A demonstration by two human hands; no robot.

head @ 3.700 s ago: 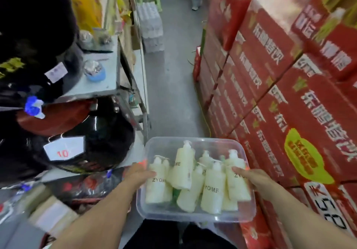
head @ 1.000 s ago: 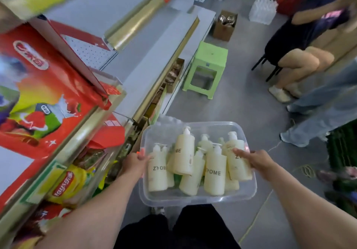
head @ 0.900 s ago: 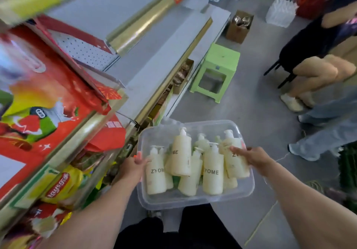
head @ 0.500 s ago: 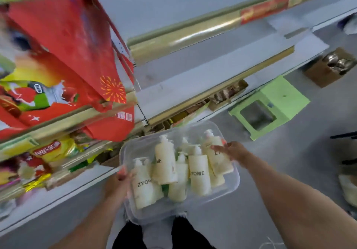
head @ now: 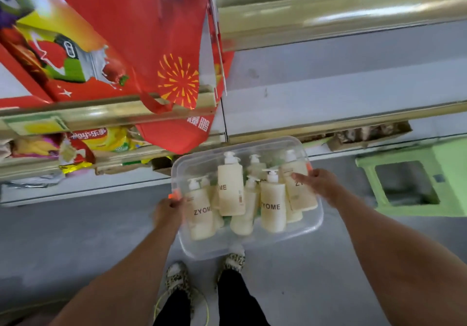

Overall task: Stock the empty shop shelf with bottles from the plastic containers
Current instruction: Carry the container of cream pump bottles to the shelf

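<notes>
I carry a clear plastic container point(head: 242, 246) in front of me at waist height. Several cream pump bottles marked ZYOME point(head: 231, 189) lie and lean inside it. My left hand point(head: 168, 210) grips the container's left rim. On the right rim sits my right hand point(head: 318, 182), its thumb over a bottle. Straight ahead is a grey shop shelf point(head: 341, 90) with a gold front strip, bare on its right part.
Red gift boxes and a red bag point(head: 141, 47) fill the shelf to the left. Yellow snack bags point(head: 106, 139) lie on the lower shelf. A green plastic stool point(head: 449, 181) stands on the floor at right. My feet are on grey floor below the container.
I have turned from the aisle to face the shelf squarely. The stool has slid to the right edge of view. Both hands keep hold of the container.
</notes>
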